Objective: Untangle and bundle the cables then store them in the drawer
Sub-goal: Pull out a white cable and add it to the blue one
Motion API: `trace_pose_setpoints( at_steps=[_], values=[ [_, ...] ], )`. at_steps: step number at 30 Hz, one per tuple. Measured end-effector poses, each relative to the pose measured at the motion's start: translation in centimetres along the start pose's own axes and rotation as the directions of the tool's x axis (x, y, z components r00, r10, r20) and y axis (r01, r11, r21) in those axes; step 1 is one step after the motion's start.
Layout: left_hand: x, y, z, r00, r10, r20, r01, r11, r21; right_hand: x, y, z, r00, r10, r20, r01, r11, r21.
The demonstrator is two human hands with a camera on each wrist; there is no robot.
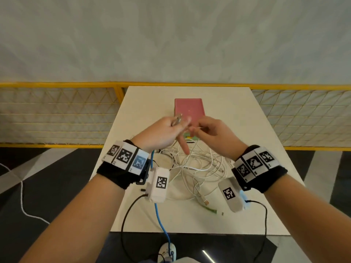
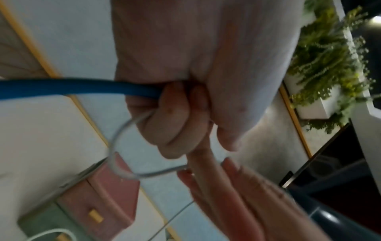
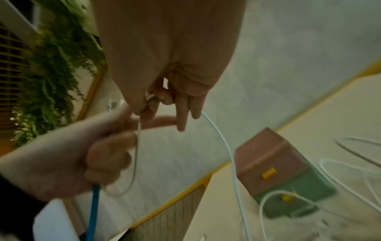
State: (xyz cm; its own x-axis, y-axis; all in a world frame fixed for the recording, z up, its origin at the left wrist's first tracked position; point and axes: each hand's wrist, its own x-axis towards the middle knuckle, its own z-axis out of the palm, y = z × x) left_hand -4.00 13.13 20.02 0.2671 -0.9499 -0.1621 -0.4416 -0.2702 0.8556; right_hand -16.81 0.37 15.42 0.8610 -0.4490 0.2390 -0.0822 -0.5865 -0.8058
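A tangle of white cables (image 1: 199,164) lies on the white table (image 1: 247,130). Behind it stands the drawer box (image 1: 188,109), pink on top with a green lower drawer and yellow handles (image 3: 269,172). Both hands are raised over the tangle. My left hand (image 1: 163,131) grips a blue cable (image 2: 72,88) and a thin white cable loop (image 2: 115,141). A silvery plug (image 1: 177,118) sticks out of that hand, and its forefinger points down. My right hand (image 1: 214,135) pinches a white cable (image 3: 226,146) between thumb and fingers, close to the left hand's fingertips.
The blue cable (image 1: 159,215) hangs past the table's near edge to the floor. Loose USB plugs (image 1: 206,202) lie at the front of the tangle. A yellow mesh fence (image 1: 57,114) runs behind the table. Green plants (image 2: 321,65) hang off to the side.
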Motion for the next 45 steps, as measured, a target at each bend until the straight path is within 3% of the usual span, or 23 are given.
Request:
trace_pose_setpoints(
  at_steps=[3,7,10,13,17,19,21,24,27,29,31,33,35,37,39,42,44,45],
  values=[
    [0.2,-0.3,-0.1,1.000,-0.027,-0.014,0.028,0.998,0.056,0.5,-0.1,-1.1,0.997,-0.041,-0.062,0.036,0.996,-0.080],
    [0.0,0.3,-0.6,1.000,0.001,0.018,-0.004,0.985,0.172,0.0,0.6,-1.4,0.997,-0.007,-0.072,0.004,0.999,-0.049],
    [0.5,0.5,-1.0,0.967,0.120,-0.225,-0.092,0.987,0.131,-0.6,1.7,-1.1,0.995,0.095,-0.017,-0.093,0.993,0.065],
    [1.5,0.3,-2.3,0.850,0.176,-0.496,-0.189,0.982,0.025,-1.5,3.1,-0.2,0.984,0.167,0.065,-0.177,0.961,0.212],
    [2.1,-0.3,-2.9,0.819,0.138,-0.558,-0.123,0.990,0.064,-1.8,3.0,-0.7,0.983,0.179,0.033,-0.182,0.971,0.154],
    [1.7,0.1,-2.2,0.810,0.236,-0.537,-0.195,0.972,0.132,-1.5,2.4,-1.4,0.985,0.169,0.028,-0.170,0.985,0.034],
    [1.2,0.8,-0.7,0.870,0.321,-0.374,-0.254,0.942,0.219,-1.0,1.4,-1.9,0.990,0.133,0.040,-0.130,0.988,-0.086],
    [1.6,0.6,1.2,0.961,0.241,-0.132,-0.185,0.922,0.340,-0.3,-1.2,-2.5,0.998,0.044,0.050,-0.036,0.987,-0.154],
    [2.1,-0.5,1.6,0.974,0.191,-0.124,-0.163,0.964,0.210,0.3,-2.0,-3.4,0.999,-0.028,0.041,0.037,0.972,-0.232],
    [2.1,-0.3,0.9,0.935,0.243,-0.260,-0.199,0.963,0.184,0.6,-1.0,-3.6,0.999,-0.004,0.035,0.010,0.984,-0.178],
    [2.0,0.3,-0.4,0.847,0.291,-0.445,-0.260,0.957,0.131,0.4,0.2,-3.3,0.998,0.040,0.054,-0.037,0.997,-0.062],
    [2.1,0.7,-1.7,0.740,0.271,-0.616,-0.292,0.954,0.069,0.1,1.7,-2.6,0.991,0.095,0.090,-0.096,0.995,0.013],
    [2.3,0.4,-2.7,0.685,0.214,-0.697,-0.264,0.964,0.036,0.1,2.9,-2.2,0.982,0.158,0.104,-0.165,0.985,0.055],
    [2.3,-0.1,-3.0,0.715,0.190,-0.673,-0.190,0.979,0.075,0.0,3.1,-2.2,0.978,0.181,0.101,-0.183,0.983,0.013],
    [1.9,0.1,-2.6,0.760,0.258,-0.596,-0.228,0.965,0.126,0.2,2.4,-2.4,0.984,0.143,0.104,-0.132,0.986,-0.105],
    [1.5,1.1,-1.0,0.862,0.361,-0.356,-0.272,0.922,0.277,0.9,0.2,-3.2,0.993,0.057,0.102,-0.031,0.971,-0.237],
    [1.9,1.3,0.0,0.926,0.317,-0.204,-0.226,0.901,0.371,1.3,-1.8,-3.7,0.996,-0.028,0.084,0.051,0.957,-0.286],
    [2.2,1.1,0.2,0.936,0.297,-0.187,-0.212,0.902,0.376,1.5,-2.4,-3.9,0.995,-0.060,0.078,0.081,0.948,-0.308]
  ],
)
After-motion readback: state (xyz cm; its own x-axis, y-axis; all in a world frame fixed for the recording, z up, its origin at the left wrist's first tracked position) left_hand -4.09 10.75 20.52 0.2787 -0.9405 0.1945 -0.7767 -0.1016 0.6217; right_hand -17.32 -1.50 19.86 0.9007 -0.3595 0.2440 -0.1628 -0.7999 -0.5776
